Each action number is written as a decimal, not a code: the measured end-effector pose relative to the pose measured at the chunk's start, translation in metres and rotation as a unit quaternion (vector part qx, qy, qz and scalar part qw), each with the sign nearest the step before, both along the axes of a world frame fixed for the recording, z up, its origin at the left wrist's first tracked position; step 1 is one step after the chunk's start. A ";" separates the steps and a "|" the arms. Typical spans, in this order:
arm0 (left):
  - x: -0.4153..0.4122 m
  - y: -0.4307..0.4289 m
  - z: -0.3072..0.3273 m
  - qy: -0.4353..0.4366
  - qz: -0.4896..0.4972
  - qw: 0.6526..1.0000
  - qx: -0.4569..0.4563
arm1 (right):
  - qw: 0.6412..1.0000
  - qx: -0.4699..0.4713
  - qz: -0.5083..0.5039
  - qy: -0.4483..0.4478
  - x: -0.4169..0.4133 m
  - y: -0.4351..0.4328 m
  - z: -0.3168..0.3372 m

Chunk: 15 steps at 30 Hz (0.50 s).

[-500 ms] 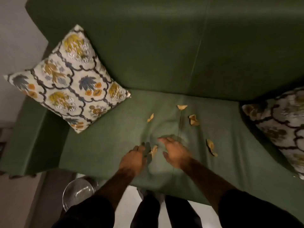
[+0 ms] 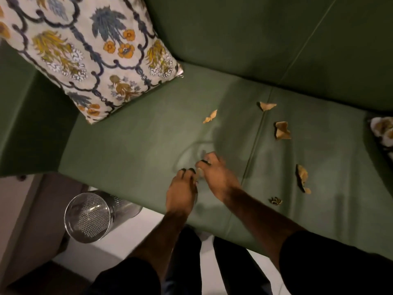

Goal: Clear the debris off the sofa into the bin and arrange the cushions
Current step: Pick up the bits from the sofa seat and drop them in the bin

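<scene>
On the green sofa seat [image 2: 131, 145], my left hand [image 2: 181, 190] and my right hand [image 2: 219, 177] meet fingertip to fingertip. Both are curled around a small brown scrap [image 2: 199, 173]; motion blur hides the exact grip. Several more brown scraps lie loose on the seat: one ahead of the hands [image 2: 210, 117], one on the seat seam [image 2: 266, 106], a larger one [image 2: 281, 130], another to the right [image 2: 302, 177] and a dark crumpled one [image 2: 275, 201] near the front edge. A floral cushion [image 2: 85, 50] leans in the left corner. Another patterned cushion [image 2: 382, 130] shows at the right edge.
A perforated metal bin [image 2: 89, 218] stands on the floor to the left of my legs, just below the sofa's front edge. The green armrest [image 2: 25, 124] rises on the left, and the backrest [image 2: 255, 39] closes the far side.
My head has moved closer and lower over the seat. Both hands have closed in on the scrap that lay between them. A dark scrap near the front edge has come into view.
</scene>
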<state>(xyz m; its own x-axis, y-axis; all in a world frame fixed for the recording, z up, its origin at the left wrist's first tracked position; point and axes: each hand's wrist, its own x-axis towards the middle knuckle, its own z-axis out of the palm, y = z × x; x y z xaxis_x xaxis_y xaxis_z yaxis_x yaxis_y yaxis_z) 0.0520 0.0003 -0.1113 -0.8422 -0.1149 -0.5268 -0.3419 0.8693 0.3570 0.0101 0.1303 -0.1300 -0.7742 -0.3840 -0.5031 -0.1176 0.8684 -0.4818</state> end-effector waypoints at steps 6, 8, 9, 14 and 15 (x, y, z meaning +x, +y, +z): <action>0.007 0.000 0.006 -0.036 0.091 0.994 0.053 | 0.998 -0.012 -0.047 -0.032 -0.001 -0.001 0.010; 0.012 -0.004 0.012 -0.039 0.093 0.993 0.067 | 0.995 -0.022 -0.083 -0.048 -0.001 -0.005 0.020; 0.015 -0.005 0.013 -0.034 0.094 0.991 0.084 | 0.992 -0.031 -0.101 -0.061 0.001 -0.006 0.025; 0.033 -0.026 0.033 -0.025 0.134 0.982 0.129 | 0.985 -0.077 -0.137 -0.075 0.015 -0.035 0.056; 0.038 -0.034 0.039 -0.026 0.174 0.970 0.167 | 0.984 -0.082 -0.146 -0.069 0.020 -0.045 0.060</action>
